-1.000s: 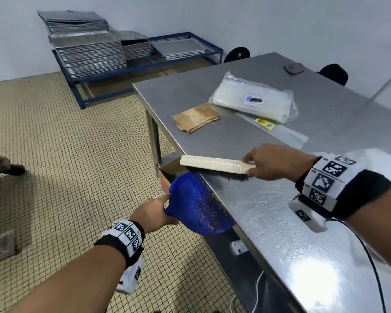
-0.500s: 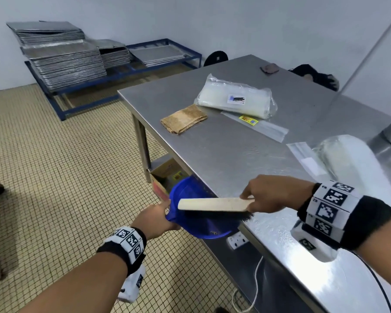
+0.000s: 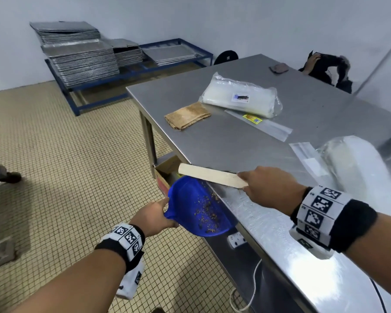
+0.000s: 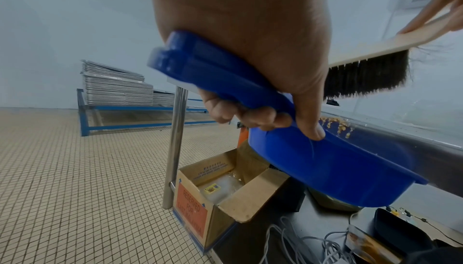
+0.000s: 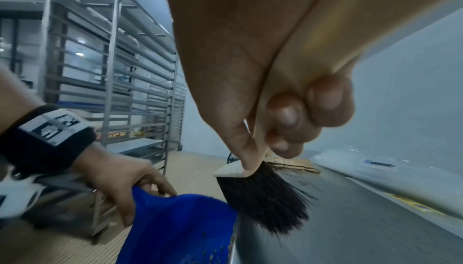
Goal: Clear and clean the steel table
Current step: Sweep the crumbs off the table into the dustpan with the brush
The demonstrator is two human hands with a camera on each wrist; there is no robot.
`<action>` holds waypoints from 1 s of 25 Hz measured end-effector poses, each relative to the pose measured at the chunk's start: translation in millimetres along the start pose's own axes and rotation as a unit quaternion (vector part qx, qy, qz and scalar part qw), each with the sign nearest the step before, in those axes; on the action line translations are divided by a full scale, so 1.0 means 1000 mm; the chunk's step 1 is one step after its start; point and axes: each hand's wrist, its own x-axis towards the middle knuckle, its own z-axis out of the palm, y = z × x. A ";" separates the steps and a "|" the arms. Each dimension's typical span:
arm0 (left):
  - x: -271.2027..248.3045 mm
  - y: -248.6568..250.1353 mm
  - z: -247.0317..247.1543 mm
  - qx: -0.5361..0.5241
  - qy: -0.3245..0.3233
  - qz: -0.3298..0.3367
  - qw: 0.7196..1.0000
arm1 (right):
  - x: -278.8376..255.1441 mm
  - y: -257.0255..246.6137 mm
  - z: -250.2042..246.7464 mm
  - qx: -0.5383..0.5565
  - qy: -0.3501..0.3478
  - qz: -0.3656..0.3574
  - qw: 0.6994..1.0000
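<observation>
My left hand (image 3: 152,216) grips the handle of a blue dustpan (image 3: 198,207) held against the near edge of the steel table (image 3: 224,141); brown crumbs lie inside the pan. My right hand (image 3: 261,185) grips a wooden brush (image 3: 211,175) with black bristles (image 5: 265,199), laid across the table edge just above the pan. In the left wrist view my left hand (image 4: 263,109) wraps the dustpan (image 4: 325,165) handle, and crumbs (image 4: 335,125) cling to the table rim. A folded brown cloth (image 3: 186,115) lies further back on the table.
Two clear bags of white stuff (image 3: 240,98) (image 3: 357,168) and flat plastic sleeves (image 3: 260,124) lie on the table. An open cardboard box (image 4: 225,193) sits under the table beside its leg. Stacked metal trays (image 3: 81,57) fill a blue rack; a tall trolley (image 5: 112,82) stands left.
The brush swept out over the dustpan, then drew back up onto the table edge. The dustpan stays at the edge in my left hand, with more crumbs in it.
</observation>
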 end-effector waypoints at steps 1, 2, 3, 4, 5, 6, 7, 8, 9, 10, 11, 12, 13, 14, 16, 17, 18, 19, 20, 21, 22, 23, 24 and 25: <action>-0.002 0.003 0.003 -0.003 0.002 -0.006 1.000 | -0.004 0.001 0.006 -0.017 -0.006 -0.012 1.000; -0.005 0.005 0.006 -0.003 0.006 -0.008 1.000 | -0.008 0.001 0.012 -0.032 -0.015 -0.028 0.999; -0.006 0.008 0.008 -0.003 0.010 -0.008 1.000 | -0.012 0.000 0.017 -0.045 -0.024 -0.042 0.998; -0.008 0.010 0.010 -0.003 0.012 -0.009 1.000 | -0.015 0.000 0.023 -0.050 -0.038 -0.055 0.997; -0.008 0.012 0.011 -0.004 0.011 -0.010 1.000 | -0.019 -0.001 0.027 -0.051 -0.053 -0.061 0.995; -0.009 0.014 0.012 -0.005 0.010 -0.009 1.000 | -0.021 -0.002 0.031 -0.048 -0.068 -0.060 0.995; -0.009 0.016 0.013 -0.002 0.009 -0.008 1.000 | -0.023 -0.003 0.034 -0.040 -0.082 -0.055 0.994; -0.009 0.017 0.013 0.004 0.007 -0.007 1.000 | -0.024 -0.002 0.035 -0.030 -0.090 -0.050 0.994; -0.008 0.018 0.013 0.010 0.005 -0.006 1.000 | -0.025 -0.001 0.035 -0.019 -0.094 -0.045 0.994; -0.008 0.019 0.012 0.016 0.000 -0.004 1.000 | -0.026 0.001 0.033 -0.004 -0.096 -0.038 0.995; -0.008 0.019 0.012 0.017 -0.006 -0.002 1.000 | -0.026 0.004 0.031 0.012 -0.094 -0.033 0.995; -0.008 0.018 0.011 0.017 -0.010 0.000 1.000 | -0.025 0.007 0.028 0.026 -0.084 -0.027 0.996; -0.008 0.018 0.010 0.017 -0.011 0.002 1.000 | -0.024 0.009 0.024 0.035 -0.068 -0.021 0.997; -0.007 0.017 0.008 0.021 -0.010 0.005 1.000 | -0.021 0.011 0.020 0.043 -0.049 -0.014 0.998; -0.006 0.015 0.004 0.028 -0.006 0.009 1.000 | -0.017 0.013 0.016 0.058 -0.014 0.005 0.998; -0.005 0.014 0.003 0.031 -0.006 0.009 0.999 | -0.017 0.013 0.016 0.060 0.004 0.017 0.998; -0.005 0.013 0.002 0.033 -0.005 0.008 0.999 | -0.017 0.013 0.016 0.058 0.021 0.028 0.998; -0.005 0.012 0.002 0.035 -0.005 0.009 0.999 | -0.019 0.012 0.019 0.050 0.037 0.033 0.998; -0.005 0.011 0.001 0.036 -0.003 0.009 0.999 | -0.021 0.011 0.023 0.036 0.049 0.034 0.998; -0.005 0.010 0.000 0.037 -0.003 0.009 0.999 | -0.023 0.009 0.028 0.018 0.057 0.034 0.998; -0.005 0.010 -0.001 0.036 -0.006 0.009 0.999 | -0.026 0.007 0.033 0.001 0.059 0.034 0.998; -0.004 0.010 -0.002 0.035 -0.009 0.008 0.999 | -0.028 0.004 0.038 -0.014 0.060 0.033 0.998; -0.004 0.010 -0.003 0.035 -0.012 0.009 0.999 | -0.030 0.002 0.043 -0.028 0.059 0.029 0.997; -0.003 0.010 -0.003 0.035 -0.012 0.009 0.999 | -0.032 0.000 0.047 -0.040 0.059 0.025 0.997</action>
